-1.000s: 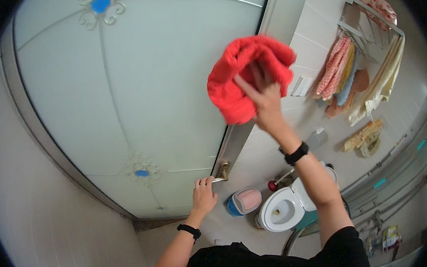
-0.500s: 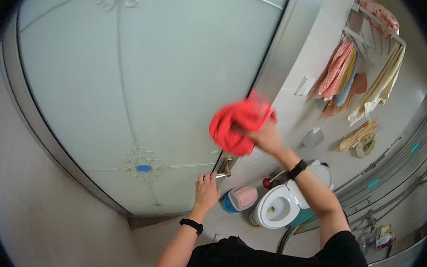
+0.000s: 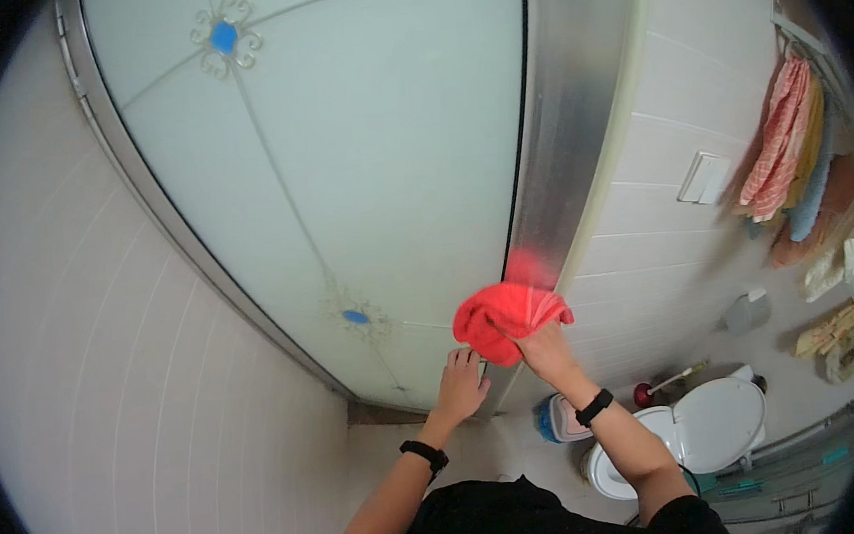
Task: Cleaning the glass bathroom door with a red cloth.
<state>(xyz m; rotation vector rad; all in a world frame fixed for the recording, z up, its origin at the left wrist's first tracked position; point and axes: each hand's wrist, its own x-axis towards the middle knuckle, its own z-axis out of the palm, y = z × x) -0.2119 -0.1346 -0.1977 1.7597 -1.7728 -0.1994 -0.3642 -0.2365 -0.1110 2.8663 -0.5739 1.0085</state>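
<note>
My right hand [image 3: 548, 352] is closed on a bunched red cloth [image 3: 503, 317]. The cloth lies against the latch side of the frosted glass door [image 3: 391, 189], by its metal frame [image 3: 575, 105]. A blurred red reflection of it shows in that metal just above. Low on the door, my left hand [image 3: 462, 383] has its fingers curled over the door handle [image 3: 482, 369], most of which the hand and the cloth hide. Both wrists wear black bands.
White tiled walls stand on both sides. At the right are a light switch [image 3: 704, 179], hanging towels [image 3: 784, 143] and a wall-mounted box [image 3: 747, 312]. Below them stand a toilet [image 3: 720, 425] with its lid up, a red plunger [image 3: 644, 394] and a pink-lidded bin [image 3: 568, 421].
My view has turned right and come closer to the door frame, so the room's things sit differently. The cloth is now lower, close above my left hand, which stays on the handle.
</note>
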